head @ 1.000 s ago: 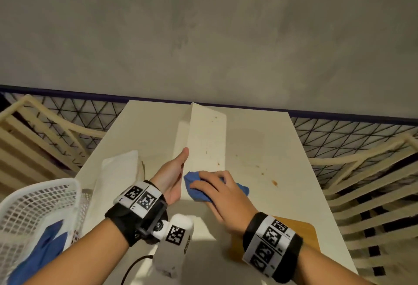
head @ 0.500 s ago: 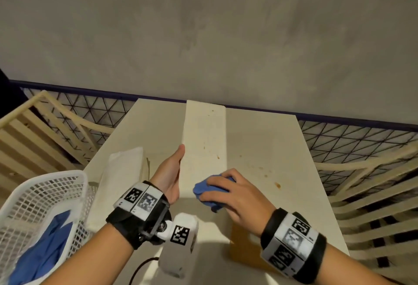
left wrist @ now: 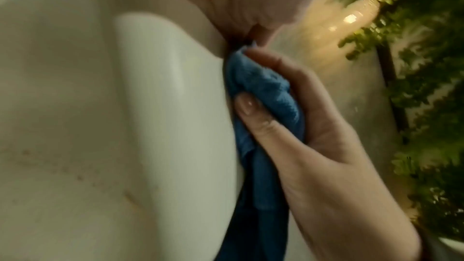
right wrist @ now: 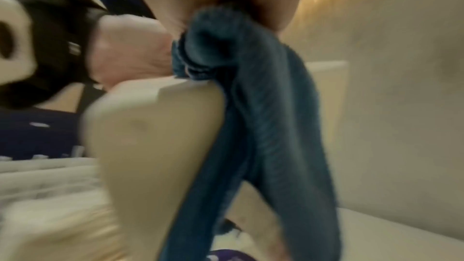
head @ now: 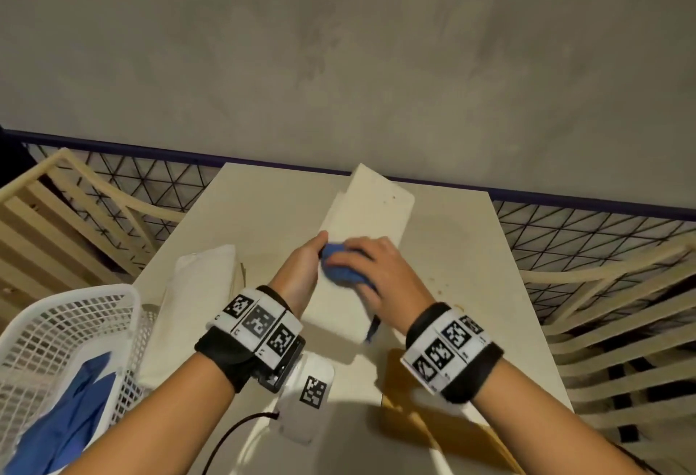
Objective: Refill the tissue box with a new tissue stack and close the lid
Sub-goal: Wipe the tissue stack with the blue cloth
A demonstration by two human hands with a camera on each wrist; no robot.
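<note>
The long cream tissue box (head: 373, 207) is tilted up off the table, its far end pointing right. My left hand (head: 301, 267) grips its left side, thumb along the edge. My right hand (head: 380, 267) clutches a bunched blue cloth (head: 339, 271) and presses it on the box's top face, close to the left thumb. The left wrist view shows the cloth (left wrist: 263, 90) pinched against the box (left wrist: 163, 106). In the blurred right wrist view the cloth (right wrist: 263, 106) hangs over the box edge (right wrist: 155, 126). A white tissue stack (head: 196, 286) lies on the table at the left.
A white mesh basket (head: 56, 324) with blue cloth inside stands at the near left. A wooden board (head: 410, 422) lies under my right wrist. The cream table (head: 470, 267) carries small brown spots on its right. Slatted chairs flank both sides; a grey wall rises behind.
The box has swung so its far end points right. My right hand has slid the blue cloth across to the box's left edge, beside the left thumb.
</note>
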